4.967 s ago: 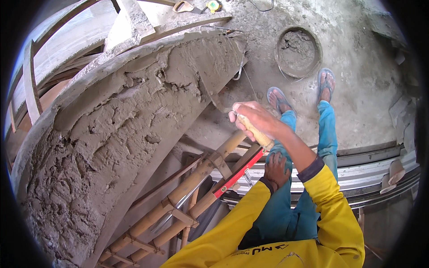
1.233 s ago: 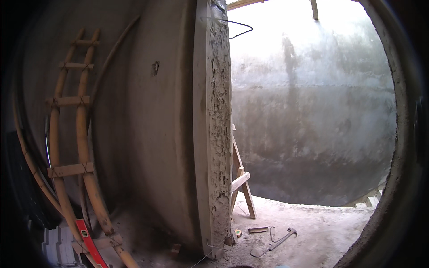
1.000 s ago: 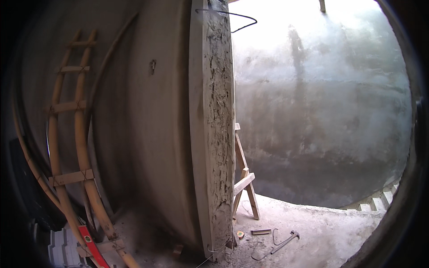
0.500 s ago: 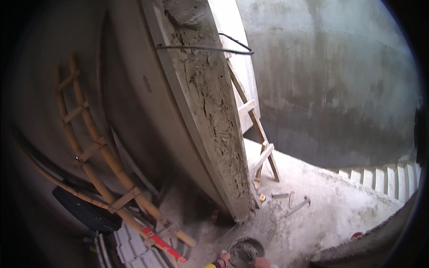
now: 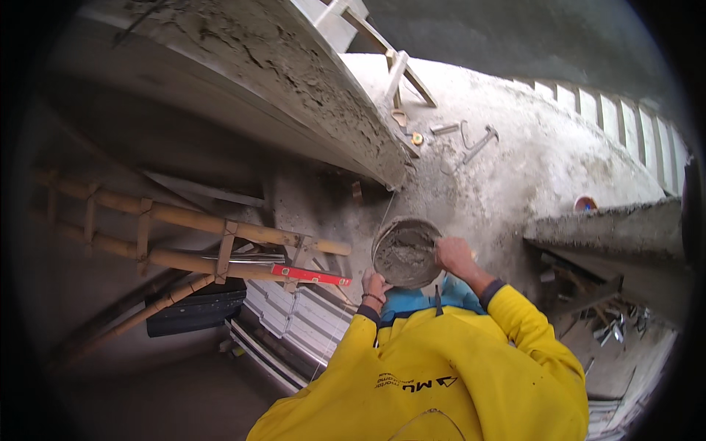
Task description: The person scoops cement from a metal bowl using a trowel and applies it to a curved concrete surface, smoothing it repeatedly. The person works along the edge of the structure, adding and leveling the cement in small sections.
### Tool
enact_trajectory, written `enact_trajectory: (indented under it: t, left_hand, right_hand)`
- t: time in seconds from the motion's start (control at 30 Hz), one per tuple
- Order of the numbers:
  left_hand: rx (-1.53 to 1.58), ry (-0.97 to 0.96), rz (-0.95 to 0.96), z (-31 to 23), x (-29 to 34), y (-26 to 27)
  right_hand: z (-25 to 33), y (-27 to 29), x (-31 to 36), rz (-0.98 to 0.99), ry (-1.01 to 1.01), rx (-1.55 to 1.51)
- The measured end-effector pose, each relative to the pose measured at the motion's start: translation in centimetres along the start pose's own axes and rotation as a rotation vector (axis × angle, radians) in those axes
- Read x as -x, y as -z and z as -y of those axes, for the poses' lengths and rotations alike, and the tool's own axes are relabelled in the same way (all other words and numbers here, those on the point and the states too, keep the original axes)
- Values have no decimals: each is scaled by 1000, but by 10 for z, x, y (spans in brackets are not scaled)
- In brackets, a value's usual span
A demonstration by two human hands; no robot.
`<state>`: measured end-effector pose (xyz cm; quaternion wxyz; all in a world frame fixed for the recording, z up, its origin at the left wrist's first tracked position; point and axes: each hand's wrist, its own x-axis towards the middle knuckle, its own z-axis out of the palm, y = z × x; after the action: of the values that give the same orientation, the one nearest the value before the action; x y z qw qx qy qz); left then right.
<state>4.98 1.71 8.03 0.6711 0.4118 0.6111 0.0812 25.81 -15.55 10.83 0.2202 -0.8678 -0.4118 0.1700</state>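
A round, mortar-smeared bucket [image 5: 376,237] is in front of my waist, with wet grey mortar [image 5: 404,253] inside. My left hand [image 5: 374,285] is closed on its near left rim. At the right rim my right hand [image 5: 454,253] is closed, with its fingers over the mortar. A small tan bit shows beside that hand, but what it grips is hidden. Beyond the bucket stands a column [image 5: 323,95] with rough, fresh mortar on its face.
A bamboo ladder [image 5: 184,214] leans at left, with a red spirit level [image 5: 312,275] by its foot. A hammer [image 5: 482,147] and a tape measure [image 5: 417,138] lie on the floor near a wooden trestle [image 5: 397,70]. A concrete ledge [image 5: 610,231] is at right, steps [image 5: 625,125] behind.
My view has tipped down and turned, so the bucket, both arms and my yellow top now show fully. The hands stay at the bucket.
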Motion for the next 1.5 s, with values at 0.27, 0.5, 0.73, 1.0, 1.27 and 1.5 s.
enact_trajectory:
  t: [0.27,0.5,0.73,1.0,1.27,1.5]
  left_hand:
    - [80,60,216,-1,-56,31]
    - [-372,-27,303,-64,-81,44]
    - [-423,-159,328,-47,-121,79]
    - [-306,-57,384,-58,-91,88]
    - [-63,-17,357,-65,-69,84]
    - [-146,43,358,-70,-87,79]
  right_hand:
    - [46,-36,-13,314,-55,136]
    - [58,-23,-40,431,-393,-27]
    - [69,-20,-45,419,-590,35]
    - [65,-119,-48,432,-484,-311]
    - [66,-96,-12,309,-281,-627]
    - [69,-79,9,252,-379,-357]
